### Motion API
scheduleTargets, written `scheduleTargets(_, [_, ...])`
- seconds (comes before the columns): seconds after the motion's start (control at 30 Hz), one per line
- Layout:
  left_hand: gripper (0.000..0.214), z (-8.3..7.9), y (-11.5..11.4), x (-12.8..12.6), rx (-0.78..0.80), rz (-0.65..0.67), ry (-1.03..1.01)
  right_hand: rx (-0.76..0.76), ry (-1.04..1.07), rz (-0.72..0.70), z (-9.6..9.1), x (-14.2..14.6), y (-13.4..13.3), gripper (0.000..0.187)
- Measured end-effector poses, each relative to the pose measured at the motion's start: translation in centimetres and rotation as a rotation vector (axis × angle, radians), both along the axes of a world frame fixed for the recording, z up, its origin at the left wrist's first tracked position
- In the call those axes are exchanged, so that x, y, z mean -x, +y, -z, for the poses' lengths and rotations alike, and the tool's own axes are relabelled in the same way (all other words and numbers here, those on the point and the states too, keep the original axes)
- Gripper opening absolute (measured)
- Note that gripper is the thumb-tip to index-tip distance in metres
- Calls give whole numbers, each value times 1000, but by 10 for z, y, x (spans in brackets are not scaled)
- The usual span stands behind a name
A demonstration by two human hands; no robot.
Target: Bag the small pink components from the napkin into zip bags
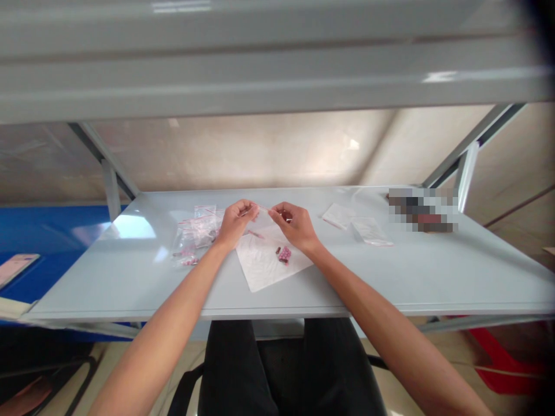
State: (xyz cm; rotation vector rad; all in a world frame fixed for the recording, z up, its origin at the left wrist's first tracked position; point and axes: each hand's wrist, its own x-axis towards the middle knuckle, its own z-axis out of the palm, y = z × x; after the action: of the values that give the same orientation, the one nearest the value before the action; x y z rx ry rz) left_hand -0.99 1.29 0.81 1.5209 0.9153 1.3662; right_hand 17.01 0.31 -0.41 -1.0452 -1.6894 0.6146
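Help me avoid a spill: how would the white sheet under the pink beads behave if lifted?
The white sheet looks thin, so probably light and floppy. The pink beads on it look rounded, so might roll if it tilts.

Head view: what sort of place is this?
Probably a small workshop or hand-assembly station: a plain table with metal uprights, clear plastic bags to the left, and small pink beads on a white sheet.

No text, label, brand, number or sign is readable, whether on the tabletop (130, 289) or the clear plastic bags (203, 228).
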Motion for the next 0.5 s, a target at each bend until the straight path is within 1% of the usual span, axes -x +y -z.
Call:
scheduleTargets(0.07, [30, 0, -1, -1, 25, 39, -15, -9, -4, -13, 0, -1, -1, 39])
scheduleTargets(0.17, [33, 1, -3, -2, 73, 73, 20, -12, -19, -35, -1, -1, -3, 39])
scheduleTargets(0.3, [33, 4, -2, -2, 82, 49, 38, -3, -18, -50, 0, 2, -4, 41])
scheduleTargets(0.5, [33, 3, 0, -1, 77, 10, -34, 19, 16, 11, 2, 0, 0, 43])
